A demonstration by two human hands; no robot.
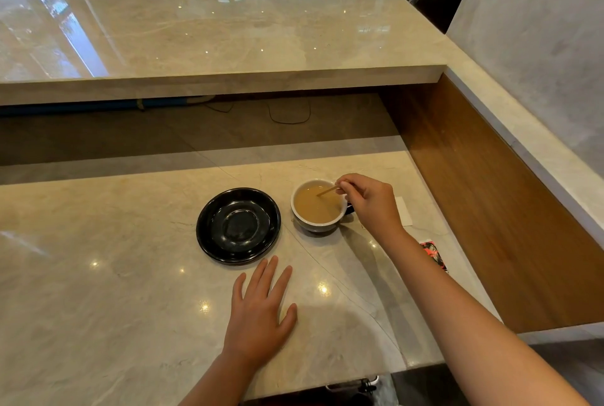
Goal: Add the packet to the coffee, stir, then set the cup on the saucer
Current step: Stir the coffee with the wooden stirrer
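Head view looked down on a pale marble counter [114, 275] where a white cup [318, 206] of milky brown coffee [315, 204] stood directly on the stone, just to the right of a black saucer [238, 226]. The two were close but apart, a narrow strip of counter showing between their rims. The saucer held nothing, its glossy well catching reflections.

The right hand [369, 203] reached in from the right and hovered over the cup's far right rim, thumb and forefinger pinched closed on the upper end of a thin wooden stir stick [327, 191]. The stick slanted down and to the left, its lower end dipped into the coffee near the middle of the cup. A dark bit of the cup's handle showed at the right side, mostly hidden beneath the hand.

The left hand [258, 311] lay flat and open on the counter, palm down and fingers spread, near the front edge of the saucer; its fingertips stopped just short of the rim and gripped nothing.

Beyond the right hand, a white paper slip [403, 209] lay flat on the counter, partly covered by the wrist. Nearer, beside the right forearm, a pink and black patterned packet [433, 253] lay on the stone at the counter's right edge; whether it was torn or emptied could not be told.

A raised marble bar top [212, 36] ran across the far side, with a wood panel [474, 193] along the right.
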